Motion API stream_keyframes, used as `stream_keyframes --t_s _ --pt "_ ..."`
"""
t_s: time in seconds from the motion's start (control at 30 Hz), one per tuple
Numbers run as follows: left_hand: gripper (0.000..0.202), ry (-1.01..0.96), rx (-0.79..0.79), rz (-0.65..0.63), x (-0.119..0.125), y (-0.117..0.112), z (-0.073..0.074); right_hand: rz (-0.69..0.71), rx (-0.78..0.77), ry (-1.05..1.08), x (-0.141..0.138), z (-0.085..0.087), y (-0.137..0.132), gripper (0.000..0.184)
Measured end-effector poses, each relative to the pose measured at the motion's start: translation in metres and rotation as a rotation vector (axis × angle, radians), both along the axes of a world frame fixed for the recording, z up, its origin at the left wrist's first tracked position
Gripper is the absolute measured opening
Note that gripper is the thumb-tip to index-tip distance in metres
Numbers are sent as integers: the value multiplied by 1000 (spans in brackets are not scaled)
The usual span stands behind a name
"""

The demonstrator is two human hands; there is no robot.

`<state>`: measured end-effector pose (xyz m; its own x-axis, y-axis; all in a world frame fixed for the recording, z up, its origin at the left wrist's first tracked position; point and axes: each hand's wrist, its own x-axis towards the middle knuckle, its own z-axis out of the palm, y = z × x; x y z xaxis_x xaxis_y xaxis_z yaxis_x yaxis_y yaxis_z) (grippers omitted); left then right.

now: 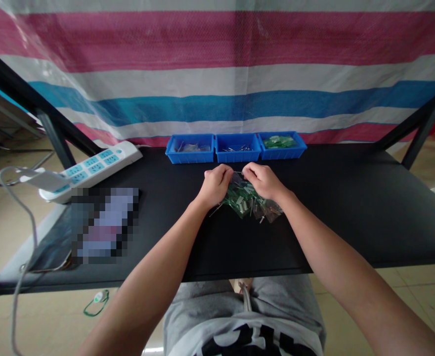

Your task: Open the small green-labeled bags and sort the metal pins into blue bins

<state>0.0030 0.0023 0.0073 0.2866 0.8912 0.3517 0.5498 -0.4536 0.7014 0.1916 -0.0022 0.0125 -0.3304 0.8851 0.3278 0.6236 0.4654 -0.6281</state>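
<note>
My left hand [216, 185] and my right hand [263, 181] are close together above the black table, both closed in a pinch. Between them they grip the upper edge of a clear plastic bag [244, 201]. Green pieces and small silvery metal parts show in and around the bag, with a brownish patch at its right side. Whether all of these lie inside the bag I cannot tell. A thin metal piece [214, 211] pokes out beside my left wrist. My fingertips partly hide the bag's top edge.
Three blue bins stand behind my hands: the left bin [190, 157] holds clear packets, the middle bin [239, 156] metal pieces, the right bin [284, 153] green packets. A white power strip [123, 157] and a blurred-out flat object [108, 222] lie left on the black table [351, 207].
</note>
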Motion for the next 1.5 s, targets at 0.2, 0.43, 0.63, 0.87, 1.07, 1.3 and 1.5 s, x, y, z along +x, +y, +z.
stream_keyframes --t_s 0.2,0.43,0.63,0.87,1.07,1.3,1.5 --pt "22 27 25 -43 -1 -1 3 17 -13 42 -3 3 -2 31" --pt "22 37 16 -22 0 -1 4 -6 32 61 -2 1 -1 22" --pt "39 48 21 -47 0 -3 6 -4 56 82 -2 1 0 18" --pt "25 15 40 -43 0 -2 5 7 26 139 -3 0 -1 15" --pt "17 -32 76 2 -1 -1 2 54 -109 346 -3 -1 -3 12" --pt "12 2 84 18 0 -2 3 61 -227 458 0 5 -3 17" --pt "24 -14 70 50 -2 -1 2 -111 -50 454 6 -2 4 17"
